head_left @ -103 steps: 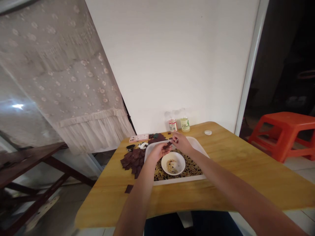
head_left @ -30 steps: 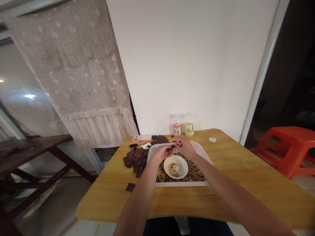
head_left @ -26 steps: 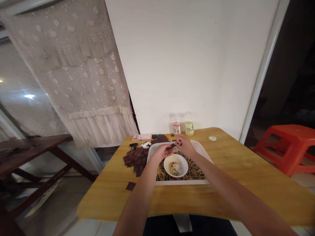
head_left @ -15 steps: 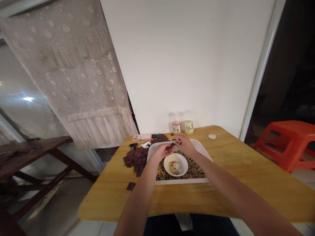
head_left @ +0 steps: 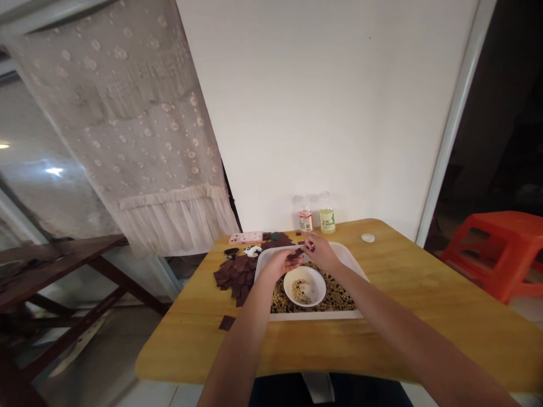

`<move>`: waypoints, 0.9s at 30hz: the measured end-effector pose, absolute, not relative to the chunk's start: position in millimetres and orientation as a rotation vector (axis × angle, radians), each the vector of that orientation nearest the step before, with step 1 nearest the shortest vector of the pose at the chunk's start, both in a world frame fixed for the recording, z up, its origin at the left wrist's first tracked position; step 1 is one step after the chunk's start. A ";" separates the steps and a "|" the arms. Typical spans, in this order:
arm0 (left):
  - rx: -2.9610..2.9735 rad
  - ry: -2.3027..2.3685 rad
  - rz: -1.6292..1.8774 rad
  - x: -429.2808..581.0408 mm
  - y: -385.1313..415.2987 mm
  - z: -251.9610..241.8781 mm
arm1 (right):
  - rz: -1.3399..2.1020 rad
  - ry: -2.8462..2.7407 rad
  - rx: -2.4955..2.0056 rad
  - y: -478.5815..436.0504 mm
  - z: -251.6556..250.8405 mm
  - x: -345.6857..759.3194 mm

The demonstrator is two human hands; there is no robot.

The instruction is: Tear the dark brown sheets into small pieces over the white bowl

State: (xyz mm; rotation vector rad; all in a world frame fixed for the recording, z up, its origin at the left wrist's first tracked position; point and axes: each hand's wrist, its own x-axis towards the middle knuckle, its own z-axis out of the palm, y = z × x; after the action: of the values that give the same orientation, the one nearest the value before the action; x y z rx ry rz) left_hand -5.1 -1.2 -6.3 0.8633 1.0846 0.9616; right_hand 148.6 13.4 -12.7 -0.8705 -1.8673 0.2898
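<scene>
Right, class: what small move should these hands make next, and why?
Perhaps a gentle pinch by the right hand at the edge of the dark brown piece: the left hand holds that piece over the tray, and the right hand is bunched close beside it.

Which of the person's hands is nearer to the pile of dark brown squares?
Left: the left hand is just to the right of the pile; the right hand is farther right, beyond the left hand.

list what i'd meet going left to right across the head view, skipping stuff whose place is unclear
dark side table → pile of brown pieces → left hand → right hand → small white lid → orange stool
</scene>
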 end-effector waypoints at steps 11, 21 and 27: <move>0.878 1.081 0.972 -4.0 -3.7 -4.0 | 0.279 -1.883 -0.893 13.0 -12.4 149.9; 0.883 1.093 0.969 -4.4 -2.1 -5.8 | 0.269 -1.884 -0.890 13.3 -13.0 150.3; 0.869 1.080 0.971 -4.6 -2.6 -5.1 | 0.268 -1.882 -0.883 13.0 -12.1 150.0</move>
State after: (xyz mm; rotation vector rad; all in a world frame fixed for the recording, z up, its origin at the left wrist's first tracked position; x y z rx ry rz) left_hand -4.6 -2.6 -5.1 0.8693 1.0803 0.9707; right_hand 150.0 13.0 -12.1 -0.8827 -1.8824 0.2684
